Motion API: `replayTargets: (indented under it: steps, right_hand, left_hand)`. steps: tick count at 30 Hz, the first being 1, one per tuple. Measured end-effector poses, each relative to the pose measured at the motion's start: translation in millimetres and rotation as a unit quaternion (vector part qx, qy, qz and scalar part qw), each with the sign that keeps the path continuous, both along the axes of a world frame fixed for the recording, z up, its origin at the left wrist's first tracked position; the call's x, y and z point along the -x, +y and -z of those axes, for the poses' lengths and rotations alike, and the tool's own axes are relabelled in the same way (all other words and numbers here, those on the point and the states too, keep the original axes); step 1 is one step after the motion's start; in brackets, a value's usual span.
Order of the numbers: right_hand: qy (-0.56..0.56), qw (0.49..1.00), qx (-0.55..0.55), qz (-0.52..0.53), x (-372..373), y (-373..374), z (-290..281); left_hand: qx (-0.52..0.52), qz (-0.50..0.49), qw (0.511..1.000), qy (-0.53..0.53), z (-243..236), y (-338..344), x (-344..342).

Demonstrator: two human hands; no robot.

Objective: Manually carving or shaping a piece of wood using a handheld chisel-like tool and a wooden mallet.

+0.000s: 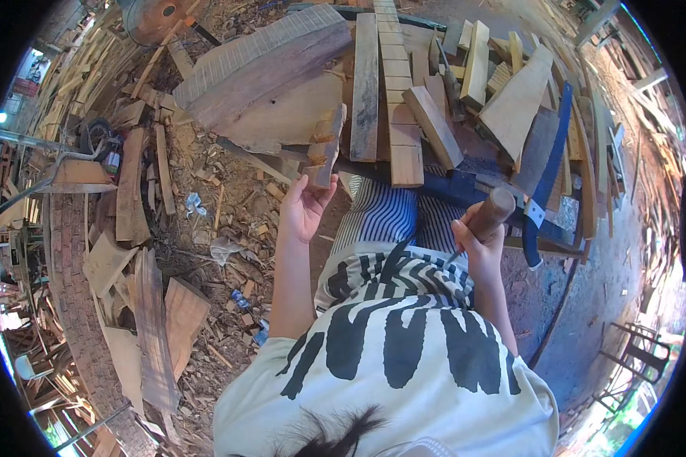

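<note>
My left hand (305,211) grips the lower end of a rough wood block (325,152) with notched, orange-brown cut faces. The block stands tilted beside a large pale board. In my right hand (480,240) is a tool with a thick round wooden handle (489,215). Its thin dark shaft points down toward my lap, and the tip cannot be made out clearly. To the right of that hand lies a handsaw (554,152) with a blue blade and a black handle. A long plank with marked cross lines (399,91) lies ahead of me, between the two hands.
A thick slab with a ridged edge (267,65) lies at the far left of the work surface. Wood offcuts (476,65) are heaped at the far right. Chips and scraps (229,206) cover the ground at left, near leaning boards (152,327). A metal stool (636,354) stands at right.
</note>
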State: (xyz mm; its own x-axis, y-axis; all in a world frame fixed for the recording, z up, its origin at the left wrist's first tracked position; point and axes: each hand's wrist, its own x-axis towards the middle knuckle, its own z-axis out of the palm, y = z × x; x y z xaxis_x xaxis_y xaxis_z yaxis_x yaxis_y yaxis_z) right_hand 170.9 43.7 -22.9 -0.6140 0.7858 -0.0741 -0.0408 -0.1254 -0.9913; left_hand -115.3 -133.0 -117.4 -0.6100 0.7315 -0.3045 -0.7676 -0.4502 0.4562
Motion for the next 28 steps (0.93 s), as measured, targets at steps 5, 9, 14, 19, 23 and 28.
replayTargets:
  steps: [5,9,14,19,23,28]
  right_hand:
    - [-0.003,1.000,-0.009,-0.019,6,4,-7]
    - [0.018,0.998,-0.054,-0.024,26,14,-10]
    - [0.077,0.996,-0.001,-0.054,47,23,-11]
    - [0.054,0.996,-0.018,-0.066,50,30,-8]
    - [0.054,0.997,0.001,-0.049,45,37,-8]
    - [0.078,0.995,0.039,-0.039,43,42,-5]
  left_hand:
    - [-0.105,-0.026,0.984,-0.138,20,-8,0]
    - [-0.154,-0.030,0.968,-0.195,28,-10,7]
    - [-0.149,-0.028,0.968,-0.202,23,-12,19]
    - [0.067,-0.114,0.991,-0.017,-1,-3,24]
    - [0.229,-0.128,0.935,0.240,-26,-3,37]
    - [0.420,-0.099,0.743,0.512,-52,-3,51]
